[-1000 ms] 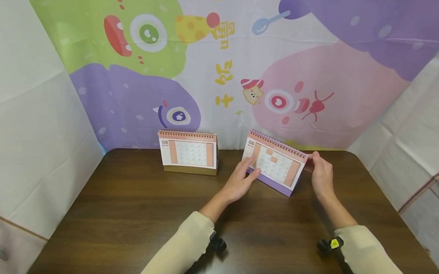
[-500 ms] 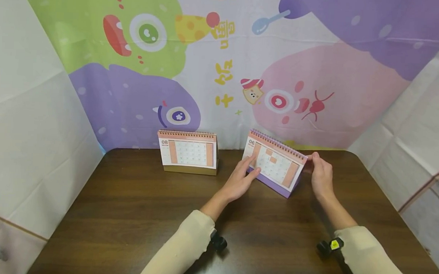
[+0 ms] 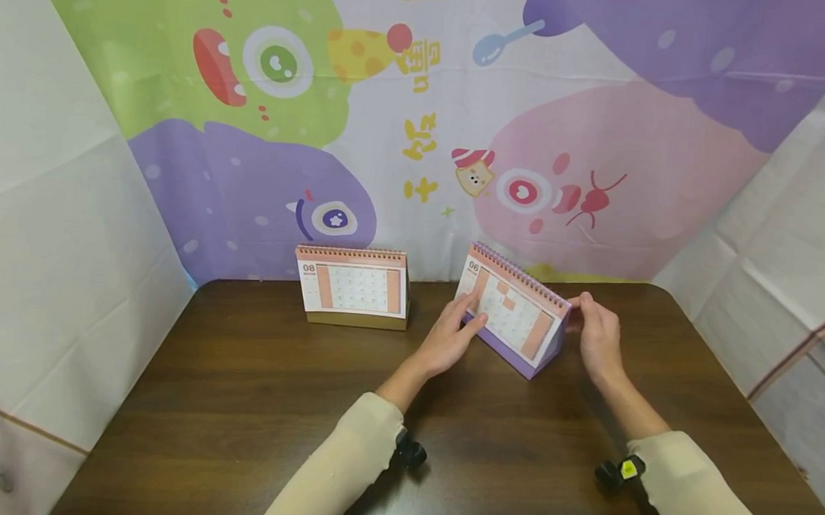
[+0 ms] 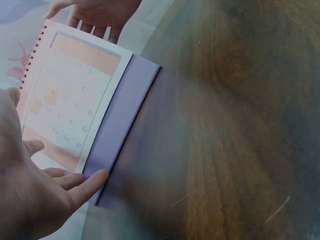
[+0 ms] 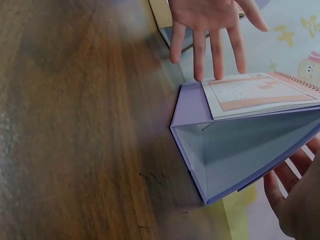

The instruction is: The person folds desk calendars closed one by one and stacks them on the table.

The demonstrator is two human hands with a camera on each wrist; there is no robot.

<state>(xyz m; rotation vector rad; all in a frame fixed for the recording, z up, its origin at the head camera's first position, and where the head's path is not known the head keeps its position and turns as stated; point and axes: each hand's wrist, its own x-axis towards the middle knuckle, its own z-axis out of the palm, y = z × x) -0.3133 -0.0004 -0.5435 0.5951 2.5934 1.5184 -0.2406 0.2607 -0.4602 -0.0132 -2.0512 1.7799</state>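
A purple-based desk calendar [image 3: 513, 312] marked 06 stands on the table, turned at an angle. My left hand [image 3: 445, 338] reaches its left end with fairly straight fingers; in the left wrist view that hand [image 4: 35, 185] lies beside the calendar's near end. At the upper right corner is my right hand [image 3: 599, 341]. In the right wrist view, its fingers [image 5: 285, 180] rest behind the back panel, and the calendar's hollow triangular side [image 5: 250, 145] faces the camera. A second desk calendar [image 3: 358, 287], gold-based and marked 08, stands to the left, touched by neither hand.
The dark wooden table [image 3: 277, 419] has rounded back corners. Behind it hangs a cartoon-printed cloth [image 3: 427, 235], close to both calendars. White sheets [image 3: 66, 223] hang at the sides.
The 06 calendar has turned: its right end has come nearer and a little left, showing more of its side. My right hand has followed slightly; the left hand has barely moved.
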